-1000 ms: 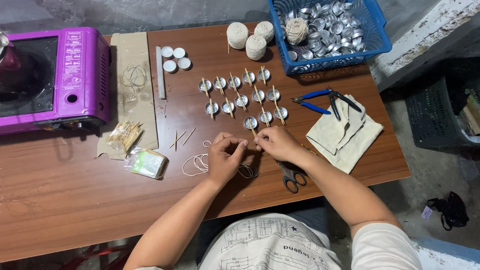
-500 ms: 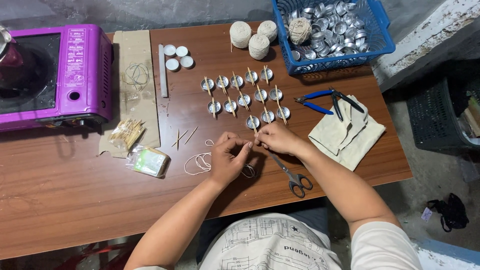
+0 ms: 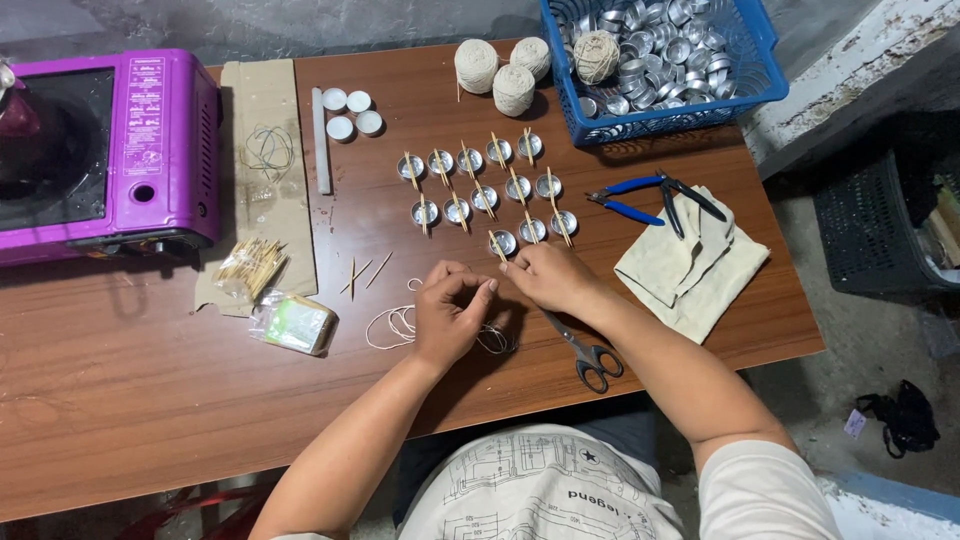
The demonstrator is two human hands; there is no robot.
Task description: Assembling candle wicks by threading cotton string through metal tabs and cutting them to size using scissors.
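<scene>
The left hand [image 3: 452, 315] pinches a thin pale string [image 3: 392, 325] between thumb and finger, holding it tight so it stays straight. The right hand [image 3: 548, 277] has its fingers bent and pressed down at the nearest small round silver metal cup [image 3: 503, 242]. It may be pinching the little wooden stick lying across that cup, but the fingers hide it, so I cannot tell.

The other small silver cups [image 3: 485, 180] sit in neat rows, each with a stick on top, so they are easy to reach one by one. Grey metal scissors [image 3: 585, 352] lie just beside the right arm, close for cutting.

All of this rests on a brown wooden table [image 3: 150, 380]. A bright pink box-shaped stove [image 3: 110, 150] stands at the left, and a blue plastic basket [image 3: 755, 70] full of silver cups sits at the back. The floor is grey and dusty.
</scene>
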